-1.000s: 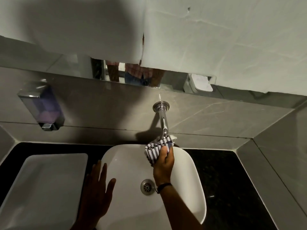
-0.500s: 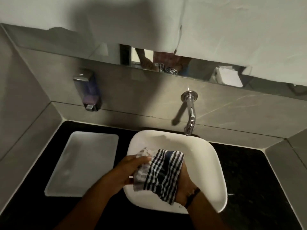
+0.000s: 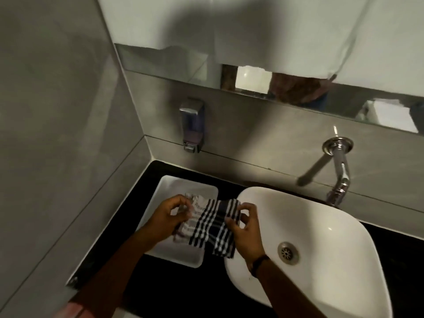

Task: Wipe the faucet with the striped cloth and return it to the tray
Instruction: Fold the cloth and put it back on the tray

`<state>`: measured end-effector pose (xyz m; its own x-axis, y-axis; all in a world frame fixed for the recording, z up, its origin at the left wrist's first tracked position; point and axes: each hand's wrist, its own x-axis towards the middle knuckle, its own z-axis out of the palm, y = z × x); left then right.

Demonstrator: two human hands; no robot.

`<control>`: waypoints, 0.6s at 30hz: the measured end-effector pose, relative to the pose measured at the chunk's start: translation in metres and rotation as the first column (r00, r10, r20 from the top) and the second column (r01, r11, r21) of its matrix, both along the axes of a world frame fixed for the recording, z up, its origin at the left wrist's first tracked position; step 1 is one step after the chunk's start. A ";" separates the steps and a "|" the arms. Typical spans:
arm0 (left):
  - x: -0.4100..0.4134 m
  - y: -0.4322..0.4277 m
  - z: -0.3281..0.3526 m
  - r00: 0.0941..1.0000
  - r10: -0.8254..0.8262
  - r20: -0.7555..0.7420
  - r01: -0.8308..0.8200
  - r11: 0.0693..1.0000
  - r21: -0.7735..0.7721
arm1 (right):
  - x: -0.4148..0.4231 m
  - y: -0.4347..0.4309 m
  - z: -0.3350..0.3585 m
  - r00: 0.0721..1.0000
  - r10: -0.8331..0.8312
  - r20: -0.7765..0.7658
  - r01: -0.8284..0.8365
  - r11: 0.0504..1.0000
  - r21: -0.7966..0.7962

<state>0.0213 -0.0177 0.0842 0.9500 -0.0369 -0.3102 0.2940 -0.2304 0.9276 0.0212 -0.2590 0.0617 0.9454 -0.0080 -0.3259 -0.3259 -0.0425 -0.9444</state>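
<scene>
The striped cloth [image 3: 210, 228], dark with white bands, is stretched between both hands over the right side of the white tray [image 3: 167, 193]. My left hand [image 3: 171, 216] pinches its pale left end. My right hand [image 3: 246, 230] pinches the right end, near the basin's left rim. The chrome faucet [image 3: 339, 171] juts from the wall at the right, well away from both hands and the cloth.
A white basin [image 3: 321, 228] with a metal drain [image 3: 288, 252] sits right of the tray on a black counter [image 3: 149, 177]. A soap dispenser [image 3: 191, 127] hangs on the grey tiled wall. A mirror strip runs above; a side wall closes in on the left.
The cloth came off the faucet, was taken in both hands over the basin, then moved left over the tray. The view has swung left.
</scene>
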 end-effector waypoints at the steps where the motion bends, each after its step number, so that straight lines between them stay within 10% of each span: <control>1: 0.005 0.014 -0.004 0.999 -0.030 -0.026 0.030 1.000 0.001 | 0.008 0.012 -0.004 0.998 0.047 0.048 -0.042 0.995 -0.094; 12: 0.047 0.089 -0.088 0.953 -0.202 -0.228 0.290 0.829 0.478 | 0.071 0.119 -0.074 0.814 0.492 -0.308 -0.578 0.637 -0.511; 18: 0.054 0.075 -0.116 0.947 -0.235 -0.217 0.309 0.488 0.816 | 0.076 0.136 -0.100 0.804 0.456 -0.381 -0.583 0.483 -0.653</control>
<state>0.0748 0.0569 -0.0314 0.9152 0.0191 -0.4025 0.1275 -0.9612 0.2445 0.0968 -0.1229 -0.0385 0.8022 0.1834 -0.5682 -0.1299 -0.8753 -0.4659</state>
